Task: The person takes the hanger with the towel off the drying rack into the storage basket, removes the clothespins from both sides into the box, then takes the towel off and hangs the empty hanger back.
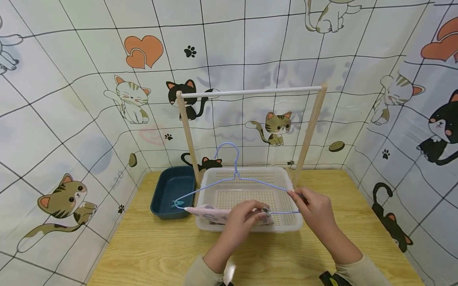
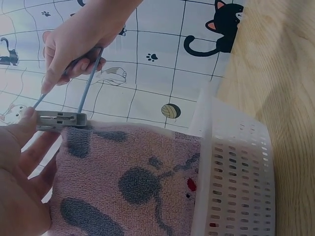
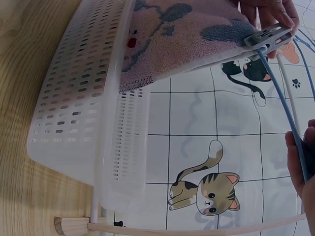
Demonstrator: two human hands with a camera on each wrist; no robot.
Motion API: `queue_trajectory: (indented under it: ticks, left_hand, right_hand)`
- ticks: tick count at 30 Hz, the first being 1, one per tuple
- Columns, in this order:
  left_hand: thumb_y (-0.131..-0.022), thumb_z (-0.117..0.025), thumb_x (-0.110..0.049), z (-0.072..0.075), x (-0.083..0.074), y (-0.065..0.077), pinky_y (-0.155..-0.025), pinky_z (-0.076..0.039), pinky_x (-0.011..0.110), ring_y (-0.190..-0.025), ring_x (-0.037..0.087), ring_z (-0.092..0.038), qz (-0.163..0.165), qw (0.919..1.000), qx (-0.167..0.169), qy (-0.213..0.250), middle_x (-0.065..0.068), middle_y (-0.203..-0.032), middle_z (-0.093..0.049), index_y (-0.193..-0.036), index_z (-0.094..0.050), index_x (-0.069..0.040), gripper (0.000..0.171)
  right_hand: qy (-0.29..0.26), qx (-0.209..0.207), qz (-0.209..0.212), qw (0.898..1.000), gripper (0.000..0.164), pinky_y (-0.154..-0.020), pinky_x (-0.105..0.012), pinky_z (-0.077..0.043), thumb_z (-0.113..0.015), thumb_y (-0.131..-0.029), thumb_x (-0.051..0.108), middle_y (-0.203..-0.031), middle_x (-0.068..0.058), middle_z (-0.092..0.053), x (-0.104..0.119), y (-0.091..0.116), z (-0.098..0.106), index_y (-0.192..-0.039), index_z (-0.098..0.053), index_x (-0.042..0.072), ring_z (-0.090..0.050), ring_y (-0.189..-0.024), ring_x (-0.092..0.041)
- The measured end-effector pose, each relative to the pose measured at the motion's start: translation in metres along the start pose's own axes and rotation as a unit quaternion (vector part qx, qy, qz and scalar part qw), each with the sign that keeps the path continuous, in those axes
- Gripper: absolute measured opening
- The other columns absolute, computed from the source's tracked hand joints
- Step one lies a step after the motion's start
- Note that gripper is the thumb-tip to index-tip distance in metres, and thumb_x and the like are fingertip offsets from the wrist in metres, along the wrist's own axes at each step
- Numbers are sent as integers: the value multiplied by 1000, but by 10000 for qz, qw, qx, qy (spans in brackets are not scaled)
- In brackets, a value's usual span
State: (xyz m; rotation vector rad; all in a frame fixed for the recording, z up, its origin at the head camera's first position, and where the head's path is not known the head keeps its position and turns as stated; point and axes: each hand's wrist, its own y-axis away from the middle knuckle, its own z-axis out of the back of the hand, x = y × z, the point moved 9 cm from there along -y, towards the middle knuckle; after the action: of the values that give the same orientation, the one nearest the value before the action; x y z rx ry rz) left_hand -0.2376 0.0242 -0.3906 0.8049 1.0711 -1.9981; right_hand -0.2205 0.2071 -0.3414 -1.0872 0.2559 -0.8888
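Note:
A blue clothes hanger (image 1: 257,181) is held above a white perforated basket (image 1: 282,228), its hook pointing up. My right hand (image 1: 316,206) grips the hanger's right end. From its lower bar hangs a pink towel with grey patterns (image 2: 108,162), reaching down into the basket's opening in the wrist views. My left hand (image 1: 243,216) pinches a grey clothespin (image 3: 268,39) at the towel's top corner, on the bar. At the hanger's left end, a teal clothespin (image 1: 177,203) sits by the towel's other corner.
Behind the basket stands a rack with wooden legs (image 1: 309,131) and a white crossbar (image 1: 247,92). A dark teal tub (image 1: 168,214) is left of the basket on the wooden table (image 1: 143,254). Cat-printed sheeting (image 1: 222,43) surrounds the table at the back and sides.

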Motion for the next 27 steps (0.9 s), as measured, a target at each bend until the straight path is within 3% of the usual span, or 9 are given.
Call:
queue_trajectory:
  ticks: [6,14,19,27]
  left_hand:
    - [-95,-61,-25,6,12,2,-82,-52,30,-102,11,-63,554,9934,-64,1002,-7,-113,-65,-110,-69,-20,18]
    - [-93,-64,-20,21,19,3,-84,-51,31,-99,14,-66,782,9883,-313,1273,-6,-114,-67,-105,-65,-18,12]
    - [-91,-67,-18,28,22,4,-76,-51,29,-95,14,-66,886,9869,-459,1265,-4,-113,-68,-103,-65,-17,12]
    - [-90,-68,-15,40,26,5,-76,-51,27,-95,19,-65,785,9861,-631,1320,1,-113,-68,-104,-62,-13,15]
  right_hand:
    - [27,-29,58,10000,47,-41,-16,-29,-47,-100,48,-58,14,-47,0,-1,1,-77,-65,10,-32,-48,5]
    - [-29,-16,0,10000,47,-41,-16,-31,-47,-100,46,-59,11,-52,-1,-2,3,-79,-66,9,-34,-46,6]
    - [-53,-15,-17,10000,46,-41,-16,-31,-47,-100,46,-60,11,-53,-1,-2,3,-79,-65,9,-33,-46,6]
    - [-67,-44,-55,10000,45,-41,-16,-31,-48,-100,46,-60,12,-53,-3,-1,4,-80,-66,10,-35,-47,5]
